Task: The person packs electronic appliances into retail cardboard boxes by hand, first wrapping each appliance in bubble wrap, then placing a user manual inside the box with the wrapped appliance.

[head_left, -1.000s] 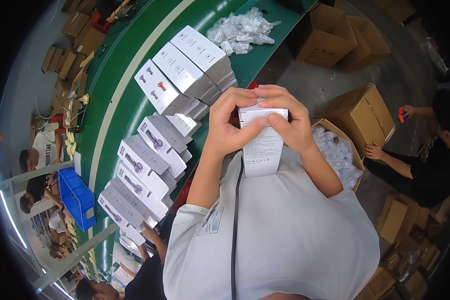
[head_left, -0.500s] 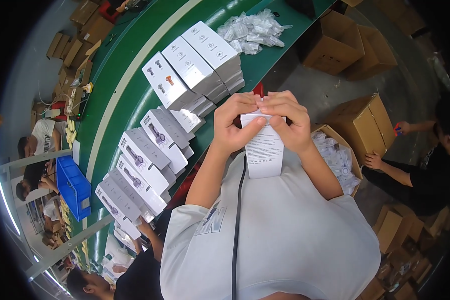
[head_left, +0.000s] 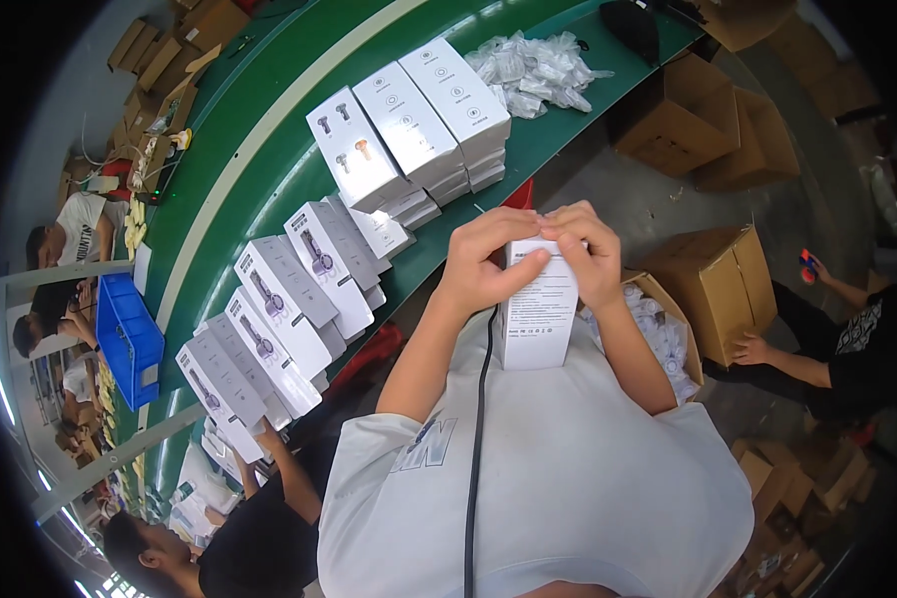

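Observation:
A white printed cardboard box (head_left: 540,324) stands upright against my shirt front, between my two hands. My left hand (head_left: 483,261) wraps the box's upper left side, its thumb lying across the printed face. On the upper right side, my right hand (head_left: 590,254) is closed round the same box, with its fingers bent over the top edge. The fingers of both hands meet at the top, so the lid is mostly hidden. Beyond my left hand, stacked white boxes (head_left: 409,125) and a row of boxes with pictures of a device (head_left: 269,299) lie on the green table (head_left: 269,159).
Clear plastic packets (head_left: 538,72) are heaped at the table's far end. An open carton of clear-wrapped parts (head_left: 658,344) stands at my right. A co-worker there touches a closed carton (head_left: 718,289). Another person (head_left: 259,518) reaches toward the box row at lower left.
My hands and the box have shifted slightly right and down in the view, still together. The table and its stacks appear shifted too. The co-worker's hand with a red-and-blue tool has risen.

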Demonstrator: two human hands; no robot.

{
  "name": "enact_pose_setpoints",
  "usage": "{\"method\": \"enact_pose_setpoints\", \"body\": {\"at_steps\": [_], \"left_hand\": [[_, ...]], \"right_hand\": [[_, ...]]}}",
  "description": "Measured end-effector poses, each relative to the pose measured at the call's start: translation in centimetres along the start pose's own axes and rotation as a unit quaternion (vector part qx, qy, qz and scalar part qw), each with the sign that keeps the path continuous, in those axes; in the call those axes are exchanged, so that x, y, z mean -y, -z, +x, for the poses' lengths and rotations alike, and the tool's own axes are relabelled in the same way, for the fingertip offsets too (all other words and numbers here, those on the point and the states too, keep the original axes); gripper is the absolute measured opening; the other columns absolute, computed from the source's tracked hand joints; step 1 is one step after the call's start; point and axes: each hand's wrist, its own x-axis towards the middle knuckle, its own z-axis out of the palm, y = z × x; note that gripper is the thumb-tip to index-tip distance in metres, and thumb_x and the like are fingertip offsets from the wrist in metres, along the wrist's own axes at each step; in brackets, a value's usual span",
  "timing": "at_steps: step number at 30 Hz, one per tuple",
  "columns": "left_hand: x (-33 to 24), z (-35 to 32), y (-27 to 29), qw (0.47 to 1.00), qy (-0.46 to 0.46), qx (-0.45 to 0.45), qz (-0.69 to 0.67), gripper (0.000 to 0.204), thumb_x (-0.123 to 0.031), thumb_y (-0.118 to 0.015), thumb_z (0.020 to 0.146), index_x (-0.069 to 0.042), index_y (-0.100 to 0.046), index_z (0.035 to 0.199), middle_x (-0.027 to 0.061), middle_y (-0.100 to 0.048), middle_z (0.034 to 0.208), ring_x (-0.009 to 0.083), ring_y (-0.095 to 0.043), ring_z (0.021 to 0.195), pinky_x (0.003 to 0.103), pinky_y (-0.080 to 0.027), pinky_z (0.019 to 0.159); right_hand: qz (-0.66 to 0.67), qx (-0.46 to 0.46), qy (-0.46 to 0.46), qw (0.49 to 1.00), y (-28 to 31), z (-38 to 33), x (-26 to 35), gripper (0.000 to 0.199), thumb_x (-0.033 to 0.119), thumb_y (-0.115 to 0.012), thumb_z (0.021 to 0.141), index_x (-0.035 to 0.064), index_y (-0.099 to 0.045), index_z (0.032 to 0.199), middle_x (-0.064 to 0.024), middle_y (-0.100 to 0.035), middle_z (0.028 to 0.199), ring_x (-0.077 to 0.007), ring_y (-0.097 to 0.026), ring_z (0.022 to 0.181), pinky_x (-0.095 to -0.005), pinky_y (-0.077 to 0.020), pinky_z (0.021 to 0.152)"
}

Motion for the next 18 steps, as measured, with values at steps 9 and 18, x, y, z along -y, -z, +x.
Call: {"method": "enact_pose_setpoints", "body": {"at_steps": [9,18], "left_hand": [[-1.6,-7.2,5.1,0.978,0.032,-0.202,0.046,0.029,-0.004,-0.068,0.074,0.002,-0.061,0.101,0.0206,-0.061,0.109,0.0291,-0.059,0.102,0.034,-0.044,0.090],[-3.7,-14.1,8.5,0.821,0.238,-0.463,0.233,0.027,-0.005,-0.062,0.080,0.000,-0.060,0.107,0.0157,-0.059,0.110,0.0259,-0.056,0.102,0.034,-0.043,0.089]], "right_hand": [[0.241,0.266,-0.277,0.891,-2.5,-1.6,2.1,0.084,0.010,-0.066,0.074,0.0048,-0.017,0.141,-0.0175,-0.028,0.140,-0.0231,-0.035,0.126,-0.0355,-0.0301,0.101],[0.221,0.422,-0.332,0.814,-10.7,1.9,0.2,0.085,0.012,-0.069,0.073,0.0043,-0.019,0.141,-0.0161,-0.036,0.132,-0.0234,-0.037,0.121,-0.0340,-0.0314,0.100]]}}
